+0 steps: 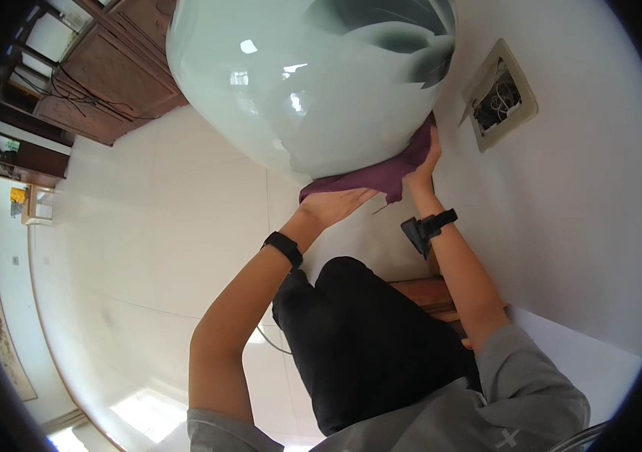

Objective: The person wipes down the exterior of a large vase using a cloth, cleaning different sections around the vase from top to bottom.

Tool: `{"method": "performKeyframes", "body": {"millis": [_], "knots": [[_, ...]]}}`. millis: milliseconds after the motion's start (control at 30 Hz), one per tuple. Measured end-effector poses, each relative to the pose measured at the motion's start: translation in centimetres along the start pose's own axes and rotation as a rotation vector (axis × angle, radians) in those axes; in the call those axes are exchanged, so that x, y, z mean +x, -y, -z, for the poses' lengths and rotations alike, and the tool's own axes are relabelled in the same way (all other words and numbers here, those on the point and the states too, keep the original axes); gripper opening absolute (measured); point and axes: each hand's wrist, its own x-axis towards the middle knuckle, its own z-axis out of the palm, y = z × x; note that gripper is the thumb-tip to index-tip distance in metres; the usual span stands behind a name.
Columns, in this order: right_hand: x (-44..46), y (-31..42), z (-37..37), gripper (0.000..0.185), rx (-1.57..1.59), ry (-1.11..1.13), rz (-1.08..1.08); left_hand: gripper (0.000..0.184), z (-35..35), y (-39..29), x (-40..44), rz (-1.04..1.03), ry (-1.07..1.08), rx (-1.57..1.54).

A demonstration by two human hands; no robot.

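The left grip point(336, 206) lies flattened along the purple cloth point(392, 175), fingers stretched; the right grip point(423, 167) curves against the cloth's other end. I cannot tell whether either pinches it. The large glossy vessel point(298, 98) bulges just beyond both grips, the cloth against its lower side. Uneven pushing could probably rock it, and the wrist device point(416, 237) just behind the right grip might knock the glaze if that forearm swings forward.

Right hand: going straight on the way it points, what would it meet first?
The purple cloth, which the right hand touches, then probably the pale glossy vase beyond; depth is unclear.
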Motion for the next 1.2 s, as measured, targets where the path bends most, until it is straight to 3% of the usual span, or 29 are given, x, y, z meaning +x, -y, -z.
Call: {"method": "performKeyframes", "body": {"millis": [67, 167, 200, 333, 400, 433, 567, 867, 900, 1133, 1200], "knots": [[-2.5, -2.0, 1.3, 0.051, -0.291, 0.115, 0.046, 0.054, -2.6, -2.1, -0.6, 0.040, -0.018, -0.092], [-5.4, -2.9, 1.2, 0.043, -0.448, 0.238, -0.243, 0.051, -4.7, -3.3, -2.4, 0.111, -0.038, -0.322], [-6.7, -3.1, 1.1, 0.040, -0.435, 0.258, -0.237, 0.050, -4.9, -3.2, -3.3, 0.119, -0.040, -0.396], [-10.0, -3.9, 1.6, 0.030, -0.502, 0.466, -0.409, 0.049, -1.6, -2.1, -7.8, 0.212, 0.005, -0.314], [-10.6, -3.4, 1.3, 0.029, -0.357, 0.465, -0.412, 0.052, 1.2, -1.7, -10.4, 0.308, 0.092, -0.300], [-11.0, -2.8, 0.7, 0.028, -0.270, 0.464, -0.415, 0.054, 2.9, -1.2, -11.5, 0.389, 0.010, -0.335], [-11.1, 5.5, -1.3, 0.030, -0.154, 0.466, -0.291, 0.062, 9.9, 0.5, -16.4, 0.596, 0.017, -0.301], [-9.7, 19.0, -0.1, 0.023, 0.418, 0.570, -0.174, 0.064, 24.3, 0.4, -19.4, 0.763, -0.107, -0.032], [-9.4, 20.7, 0.8, 0.023, 0.444, 0.600, -0.158, 0.057, 25.8, 0.1, -19.1, 0.796, -0.117, 0.013], [-7.7, 26.9, 5.0, 0.022, 0.418, 0.626, 0.013, 0.062, 32.6, -2.2, -17.6, 0.915, -0.349, 0.030], [-7.9, 29.4, 6.5, 0.023, 0.417, 0.605, -0.024, 0.062, 33.6, -3.0, -16.9, 0.962, -0.410, 0.053]]}}
